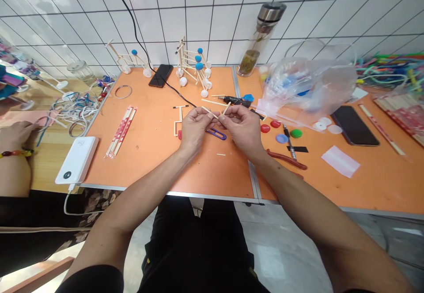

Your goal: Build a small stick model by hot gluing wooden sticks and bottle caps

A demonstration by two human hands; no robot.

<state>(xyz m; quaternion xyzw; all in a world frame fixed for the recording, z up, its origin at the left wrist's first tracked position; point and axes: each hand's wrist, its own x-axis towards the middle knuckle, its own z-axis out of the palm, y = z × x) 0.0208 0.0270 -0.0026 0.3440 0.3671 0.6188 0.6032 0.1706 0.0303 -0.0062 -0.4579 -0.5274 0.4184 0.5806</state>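
I have both hands close together over the orange, metal-edged worktop [149, 160]. The left hand [195, 127] pinches a thin pale wooden stick [210, 112] between thumb and fingertips, a narrow grip. The right hand [243, 127] closes just as narrowly on a short pale wooden stick [226, 108]. The two sticks sit at the centre of the hands, near or touching; from this view I can't tell whether they are joined.

As for progress, a tall frame of pale sticks with blue and white caps [195, 63] stands assembled near the tiled wall, with a lower stick frame [127, 59] to its left. A small T-shaped stick piece [179, 118] lies flat just beyond the left hand. Left loose or unopened are red-and-white paper-wrapped chopsticks [121, 132] and round red, green and blue plastic caps [274, 124] beside red-handled pliers [286, 159]. A black tool with a blue part [236, 101] lies just behind the right hand. Off to the far left, another person's hand with a beaded bracelet [16, 136] rests apart from mine.
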